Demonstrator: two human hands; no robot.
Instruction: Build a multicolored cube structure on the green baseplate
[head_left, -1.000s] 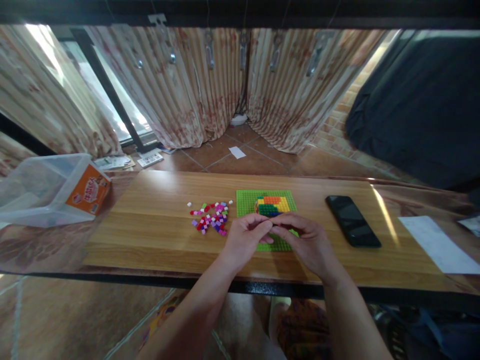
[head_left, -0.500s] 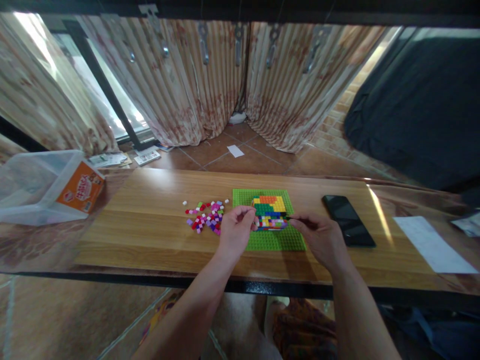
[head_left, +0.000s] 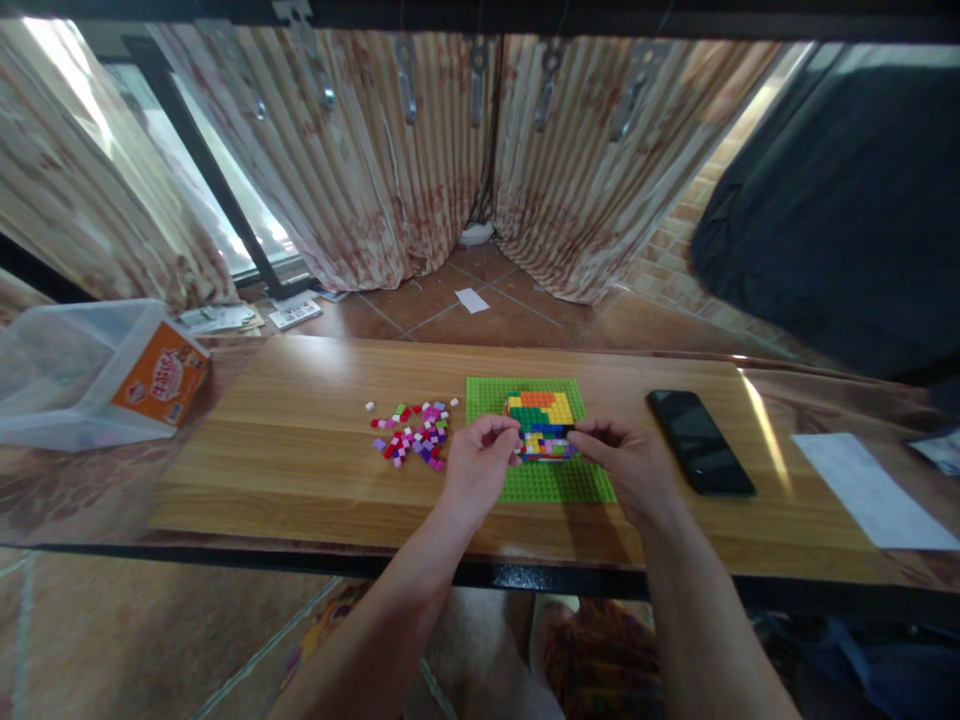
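Note:
A block build [head_left: 540, 410] of small toy bricks stands on a green studded baseplate [head_left: 555, 487]. Yellow, orange and green bricks cover its upper side, and mixed colours show on the side facing me. My left hand [head_left: 484, 455] is at the build's left side, thumb and fingertips pinched together; whatever lies between them is hidden. At the right side my right hand [head_left: 619, 455] pinches a small black brick [head_left: 569, 431] against the build, next to a dark blue row. The fingers partly cover both ends of that row.
Loose pink, red, purple and white bricks [head_left: 412, 435] lie left of the baseplate on the wooden board [head_left: 300, 430]. A black phone [head_left: 701, 440] and a white paper sheet [head_left: 870, 490] lie to the right. A clear plastic bin [head_left: 67, 370] with an orange label stands far left.
My right hand has moved slightly left, bringing its fingertips and the black brick closer to the build's right side. My left hand keeps nearly the same place.

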